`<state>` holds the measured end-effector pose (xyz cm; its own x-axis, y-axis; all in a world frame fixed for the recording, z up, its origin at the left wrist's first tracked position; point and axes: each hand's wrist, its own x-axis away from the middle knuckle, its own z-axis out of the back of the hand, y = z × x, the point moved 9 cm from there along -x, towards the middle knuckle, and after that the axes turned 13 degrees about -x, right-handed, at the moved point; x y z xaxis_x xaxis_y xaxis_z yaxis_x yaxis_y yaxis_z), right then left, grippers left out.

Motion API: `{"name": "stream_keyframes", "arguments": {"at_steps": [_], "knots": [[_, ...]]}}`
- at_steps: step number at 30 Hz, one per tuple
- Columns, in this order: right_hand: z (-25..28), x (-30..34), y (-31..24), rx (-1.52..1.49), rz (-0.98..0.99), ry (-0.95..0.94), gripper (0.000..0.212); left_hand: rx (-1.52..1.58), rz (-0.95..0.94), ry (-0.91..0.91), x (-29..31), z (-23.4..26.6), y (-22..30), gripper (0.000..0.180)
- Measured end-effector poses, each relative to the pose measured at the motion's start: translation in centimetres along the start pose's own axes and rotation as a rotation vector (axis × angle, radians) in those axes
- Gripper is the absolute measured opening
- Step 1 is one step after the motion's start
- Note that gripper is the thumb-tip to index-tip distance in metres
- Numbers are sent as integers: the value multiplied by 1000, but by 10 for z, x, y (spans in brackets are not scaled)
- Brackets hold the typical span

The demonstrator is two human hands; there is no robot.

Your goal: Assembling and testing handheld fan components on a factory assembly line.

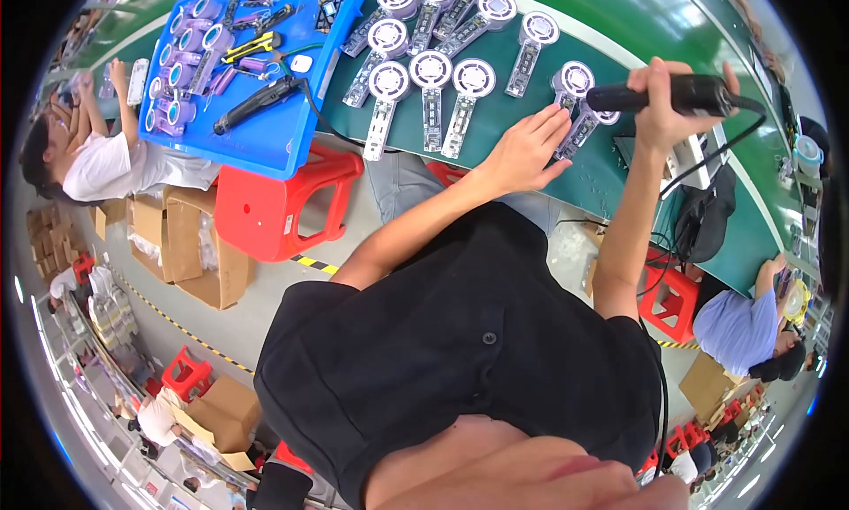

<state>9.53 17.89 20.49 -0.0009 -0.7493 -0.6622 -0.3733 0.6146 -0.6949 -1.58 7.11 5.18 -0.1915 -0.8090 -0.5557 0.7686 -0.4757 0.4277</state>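
My right hand (659, 103) is wrapped round a black electric screwdriver (612, 98), held almost level with its cord trailing off right. The tool's left end is above a small fan unit (580, 137) with a round purple-white head and an open handle showing a circuit board. My left hand (523, 154) is at that handle, fingers stretched along its left side and thumb at its lower end. The screwdriver hides part of the unit's head. Just behind it lies another fan unit (577, 77). Several similar units (431, 72) lie in rows to the left on the green mat.
A blue tray (292, 156) at the left holds purple fan parts (181, 72), a yellow cutter (252, 47) and another black corded tool (256, 103). Red stools (265, 211) and cardboard boxes (208, 254) stand below. Co-workers sit left (124, 167) and right (738, 331).
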Motion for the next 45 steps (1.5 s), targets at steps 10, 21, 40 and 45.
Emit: {"name": "stream_keyframes", "arguments": {"at_steps": [10,21,40,45], "knots": [[-29,3,20,31,1,-50,75,5,-3,17,3,-1,-1,60],[-35,19,35,45,32,-125,72,15,4,33,3,1,-5,59],[98,-4,-102,402,207,152,68,-163,162,40,-28,-31,12,61],[142,-1,-98,292,123,197,69,-236,176,43,-39,-49,19,59]]}}
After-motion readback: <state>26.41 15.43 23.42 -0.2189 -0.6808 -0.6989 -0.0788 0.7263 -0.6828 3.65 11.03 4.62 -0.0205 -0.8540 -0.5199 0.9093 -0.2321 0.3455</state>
